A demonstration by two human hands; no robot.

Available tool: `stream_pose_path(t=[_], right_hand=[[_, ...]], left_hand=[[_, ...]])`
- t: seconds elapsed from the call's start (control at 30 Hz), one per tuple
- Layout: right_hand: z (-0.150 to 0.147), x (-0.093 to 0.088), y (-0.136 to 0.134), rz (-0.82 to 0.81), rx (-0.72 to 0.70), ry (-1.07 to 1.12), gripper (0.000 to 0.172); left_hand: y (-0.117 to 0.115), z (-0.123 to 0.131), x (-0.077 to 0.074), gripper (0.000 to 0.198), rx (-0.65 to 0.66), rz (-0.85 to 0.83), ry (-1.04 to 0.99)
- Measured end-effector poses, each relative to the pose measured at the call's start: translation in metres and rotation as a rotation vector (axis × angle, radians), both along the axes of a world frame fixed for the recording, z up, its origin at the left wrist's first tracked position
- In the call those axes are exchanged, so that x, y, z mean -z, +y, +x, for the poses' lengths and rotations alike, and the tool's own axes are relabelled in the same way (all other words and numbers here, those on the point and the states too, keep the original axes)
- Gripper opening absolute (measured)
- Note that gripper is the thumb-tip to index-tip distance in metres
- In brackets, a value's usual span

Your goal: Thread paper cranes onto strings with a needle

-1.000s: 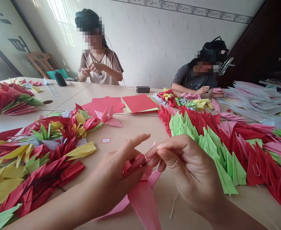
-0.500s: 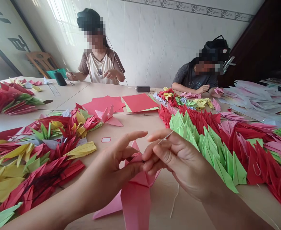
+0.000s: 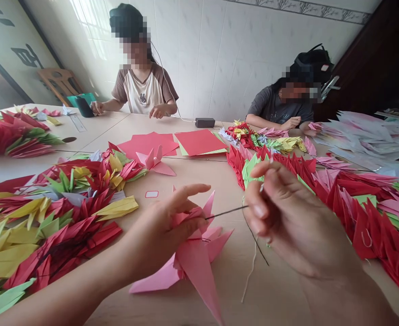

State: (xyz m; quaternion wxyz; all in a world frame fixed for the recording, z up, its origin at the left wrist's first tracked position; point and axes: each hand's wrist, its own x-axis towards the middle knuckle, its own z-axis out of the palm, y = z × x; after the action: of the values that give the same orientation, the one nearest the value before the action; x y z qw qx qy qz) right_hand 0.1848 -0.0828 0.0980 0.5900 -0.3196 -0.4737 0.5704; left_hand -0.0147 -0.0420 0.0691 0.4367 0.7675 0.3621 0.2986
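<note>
My left hand (image 3: 167, 226) pinches the body of a pink folded paper crane (image 3: 196, 258) between thumb and fingers, low over the table. Its index finger sticks out straight, and other pink folded points show below and beside the hand. A dark thread (image 3: 227, 211) runs taut from the left fingertips to my right hand (image 3: 289, 219), whose curled fingers grip it. The thread's loose dark end hangs below the right fingers. Beside that, a pale string (image 3: 252, 271) trails down onto the tabletop. Whether a needle is in the right fingers is not clear.
Folded cranes in many colours pile up on the left (image 3: 60, 226). A long red and green row of cranes (image 3: 321, 194) lies to the right. Red paper sheets (image 3: 201, 142) and one pink crane (image 3: 154, 162) lie ahead. Two people (image 3: 145, 86) sit across the table.
My right hand has moved away to the right and up, drawing the dark thread out between the hands. The pink crane has turned a little. The seated person at left now touches the black cylinder.
</note>
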Motion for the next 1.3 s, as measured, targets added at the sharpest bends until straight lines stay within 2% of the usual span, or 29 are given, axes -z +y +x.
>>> stream_pose_path(t=[0.17, 0.23, 0.3, 0.4, 0.5, 0.63, 0.73, 0.87, 0.97, 1.07, 1.17, 1.3], right_hand=[[0.021, -0.018, -0.002, 0.139, 0.339, -0.141, 0.022], [0.035, -0.023, -0.005, 0.190, 0.427, -0.133, 0.023], [0.048, -0.025, -0.007, 0.229, 0.467, -0.085, 0.017], [0.057, -0.027, -0.008, 0.247, 0.473, -0.025, 0.010], [0.050, -0.032, -0.008, 0.239, 0.491, -0.013, 0.015], [0.039, -0.040, -0.009, 0.242, 0.507, -0.012, 0.022], [0.041, -0.045, -0.012, 0.243, 0.503, 0.026, 0.022], [0.048, -0.047, -0.015, 0.295, 0.515, 0.069, 0.020], [0.049, -0.046, -0.017, 0.327, 0.506, 0.054, 0.025], [0.048, -0.045, -0.019, 0.317, 0.433, 0.096, 0.030], [0.049, -0.047, -0.023, 0.290, 0.368, 0.199, 0.034], [0.054, -0.055, -0.028, 0.262, 0.470, 0.307, 0.046]], left_hand=[[0.006, -0.002, 0.001, 0.032, -0.041, 0.042, 0.029], [0.008, -0.002, 0.003, 0.029, -0.049, 0.070, 0.090], [0.010, -0.003, 0.005, 0.029, -0.058, 0.103, 0.128], [0.015, -0.005, 0.008, 0.038, -0.079, 0.140, 0.070], [0.020, -0.007, 0.008, 0.045, -0.096, 0.147, -0.006], [0.022, -0.012, 0.016, 0.055, -0.005, 0.041, -0.018], [0.012, -0.023, 0.032, 0.074, 0.045, -0.028, -0.026], [-0.016, -0.035, 0.062, 0.100, 0.051, -0.162, -0.008], [-0.037, -0.029, 0.082, 0.116, -0.037, -0.082, 0.114], [-0.048, -0.012, 0.094, 0.104, -0.080, -0.007, 0.129], [-0.046, -0.002, 0.096, 0.097, -0.108, 0.019, 0.116], [-0.031, -0.016, 0.089, 0.101, -0.088, -0.005, 0.188]])
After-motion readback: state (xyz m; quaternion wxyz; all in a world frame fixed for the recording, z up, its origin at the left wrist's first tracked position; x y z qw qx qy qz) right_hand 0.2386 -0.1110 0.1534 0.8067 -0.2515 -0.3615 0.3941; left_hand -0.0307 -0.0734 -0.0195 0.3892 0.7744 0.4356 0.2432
